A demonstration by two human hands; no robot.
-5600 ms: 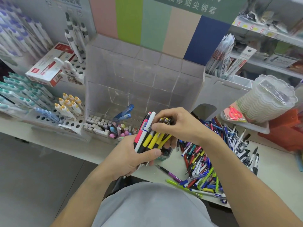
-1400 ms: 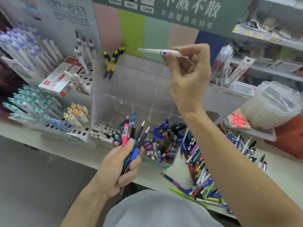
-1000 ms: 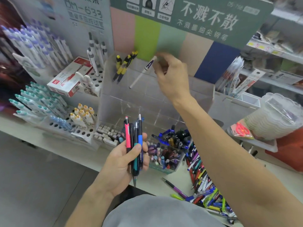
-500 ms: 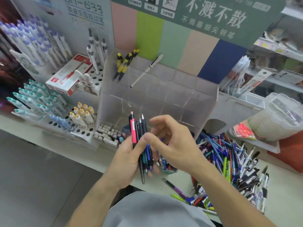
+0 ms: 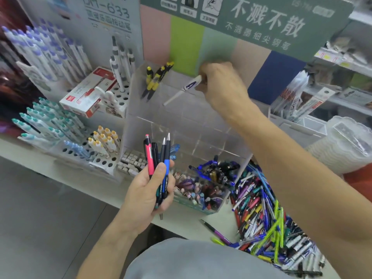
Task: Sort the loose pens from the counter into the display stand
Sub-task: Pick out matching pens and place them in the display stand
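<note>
White pen (image 5: 184, 90) leans in a top slot of the clear stand (image 5: 181, 121), and the right hand (image 5: 219, 85) pinches its end to set it there. Left hand (image 5: 149, 190) grips spare pens (image 5: 159, 158), ready. More pens (image 5: 265, 218) lie on the counter (image 5: 187, 218).

To your left, a red-and-white box (image 5: 88, 92) lies on a perforated white rack (image 5: 120, 95). A green sign (image 5: 261, 23) with white lettering hangs overhead. A stack of clear lids (image 5: 346, 146) and an orange crate (image 5: 360, 184) sit far right.
</note>
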